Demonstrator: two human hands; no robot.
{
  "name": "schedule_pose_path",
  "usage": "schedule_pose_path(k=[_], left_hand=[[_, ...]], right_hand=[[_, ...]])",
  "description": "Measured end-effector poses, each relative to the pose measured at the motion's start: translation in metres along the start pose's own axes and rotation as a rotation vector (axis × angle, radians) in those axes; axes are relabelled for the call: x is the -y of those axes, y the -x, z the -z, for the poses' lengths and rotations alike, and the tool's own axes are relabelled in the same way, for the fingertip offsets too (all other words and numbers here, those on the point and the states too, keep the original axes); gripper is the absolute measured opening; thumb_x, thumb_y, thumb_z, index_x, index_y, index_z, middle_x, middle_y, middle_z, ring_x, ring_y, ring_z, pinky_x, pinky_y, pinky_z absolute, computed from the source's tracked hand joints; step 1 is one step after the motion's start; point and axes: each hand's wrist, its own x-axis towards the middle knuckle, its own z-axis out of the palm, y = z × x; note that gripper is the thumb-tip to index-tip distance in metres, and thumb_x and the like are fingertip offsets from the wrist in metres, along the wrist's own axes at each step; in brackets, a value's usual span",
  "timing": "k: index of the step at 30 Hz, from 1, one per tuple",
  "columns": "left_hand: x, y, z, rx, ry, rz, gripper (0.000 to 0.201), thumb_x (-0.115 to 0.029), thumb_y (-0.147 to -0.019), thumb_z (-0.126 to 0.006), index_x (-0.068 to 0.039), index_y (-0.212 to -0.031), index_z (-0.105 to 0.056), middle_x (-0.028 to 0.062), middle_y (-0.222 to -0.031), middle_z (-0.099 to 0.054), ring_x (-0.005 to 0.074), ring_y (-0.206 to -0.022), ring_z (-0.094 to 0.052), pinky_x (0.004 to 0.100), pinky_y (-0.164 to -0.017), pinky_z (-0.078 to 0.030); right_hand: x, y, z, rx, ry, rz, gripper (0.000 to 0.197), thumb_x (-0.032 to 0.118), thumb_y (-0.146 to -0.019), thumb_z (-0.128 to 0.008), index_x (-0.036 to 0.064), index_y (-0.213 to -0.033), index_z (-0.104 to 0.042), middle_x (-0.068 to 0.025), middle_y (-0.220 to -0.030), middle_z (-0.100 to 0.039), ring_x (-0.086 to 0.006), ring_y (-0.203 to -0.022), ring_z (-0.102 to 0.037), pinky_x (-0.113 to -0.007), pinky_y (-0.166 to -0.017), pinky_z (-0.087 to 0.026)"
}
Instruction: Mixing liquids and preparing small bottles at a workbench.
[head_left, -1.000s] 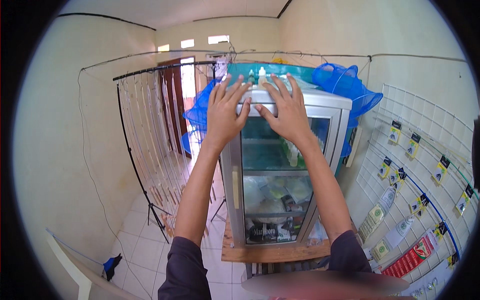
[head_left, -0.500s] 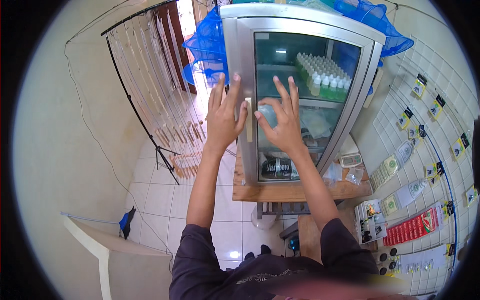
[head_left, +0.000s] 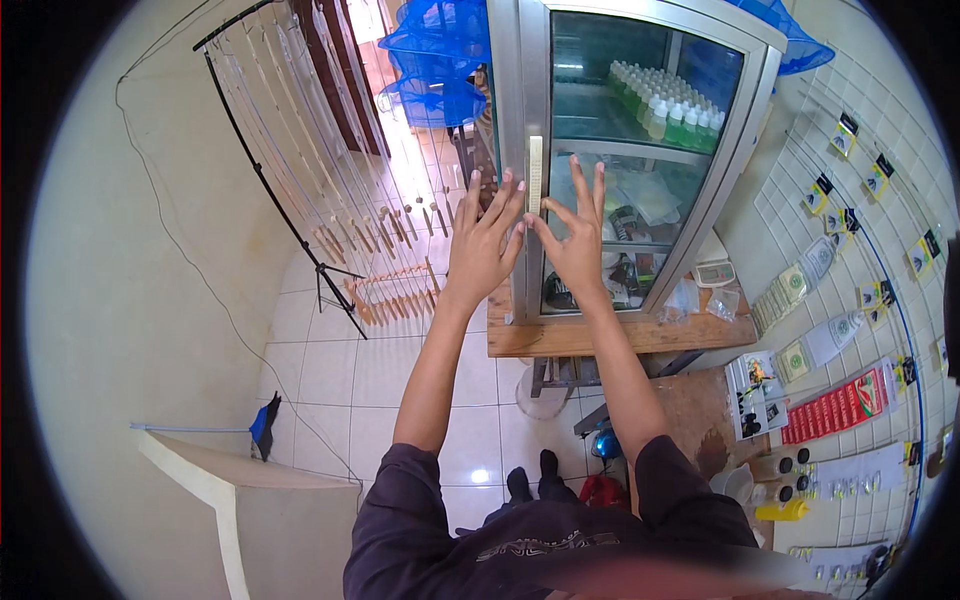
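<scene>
The left hand point(head_left: 484, 245) has a wide, apparently empty grip. Just right of it, the pale, slim, upright handle point(head_left: 535, 165) of the silver-framed glass cabinet point(head_left: 514, 80) meets both grips at its lower end; half a second ago they were nearer its top, so it remains within reach. The right hand's grip point(head_left: 577, 250) is narrow; I cannot tell whether it holds the handle.
</scene>
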Motion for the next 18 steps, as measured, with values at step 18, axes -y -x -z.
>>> schedule_pose_path(k=[18], left_hand=[[-0.06,0.054,0.039,0.056,0.092,-0.001,0.04,-0.024,-0.092,-0.056,-0.02,-0.131,-0.058,0.0103,-0.152,-0.033,0.0429,-0.142,-0.018,0.0513,-0.112,-0.025]], right_hand=[[0.056,0.049,0.066,-0.012,-0.005,-0.078,0.021,0.012,-0.08,-0.071,-0.0037,-0.094,-0.069,-0.0149,-0.148,-0.038,-0.0417,-0.142,-0.02,-0.048,-0.111,-0.027]])
